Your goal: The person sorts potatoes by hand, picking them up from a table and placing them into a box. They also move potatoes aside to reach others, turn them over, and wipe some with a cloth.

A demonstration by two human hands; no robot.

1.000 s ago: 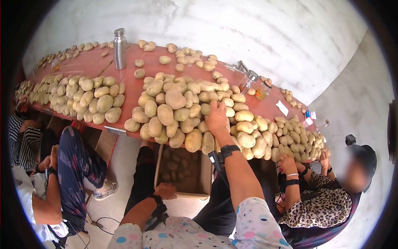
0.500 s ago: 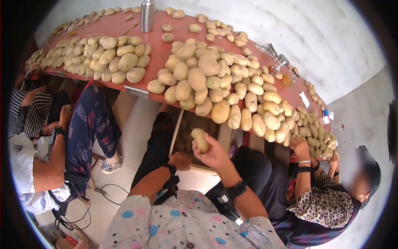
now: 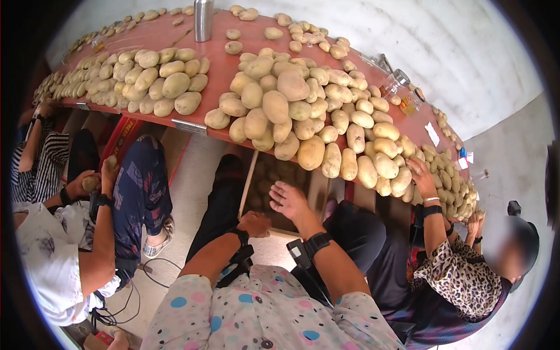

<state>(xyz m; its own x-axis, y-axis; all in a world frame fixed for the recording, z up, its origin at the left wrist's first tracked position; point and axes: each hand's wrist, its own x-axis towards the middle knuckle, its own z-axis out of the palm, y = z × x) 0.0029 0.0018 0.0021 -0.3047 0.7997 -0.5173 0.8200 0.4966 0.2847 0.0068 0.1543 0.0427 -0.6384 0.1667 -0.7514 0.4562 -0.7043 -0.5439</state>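
My right hand (image 3: 289, 201) hangs over a wooden drawer (image 3: 252, 181) that juts out below the table edge. Its fingers are loosely stretched and no potato shows in it. My left hand (image 3: 255, 224) is curled over the drawer's front left corner, its fingers partly hidden. Several potatoes (image 3: 274, 179) lie in shadow inside the drawer. Just above it, a large heap of potatoes (image 3: 275, 108) covers the table's near edge.
The red table (image 3: 224, 67) carries another potato pile (image 3: 146, 79) on the left, a steel bottle (image 3: 203, 22) and glass jars (image 3: 396, 84). One co-worker's hand (image 3: 421, 178) touches potatoes on the right; at left another person's hands (image 3: 109, 175) hold potatoes. Cables (image 3: 137, 286) lie on the floor.
The potato has left my right hand, which has opened over the drawer. My left hand stays put. The right co-worker's hand has reached up onto the heap; the left person now holds up potatoes.
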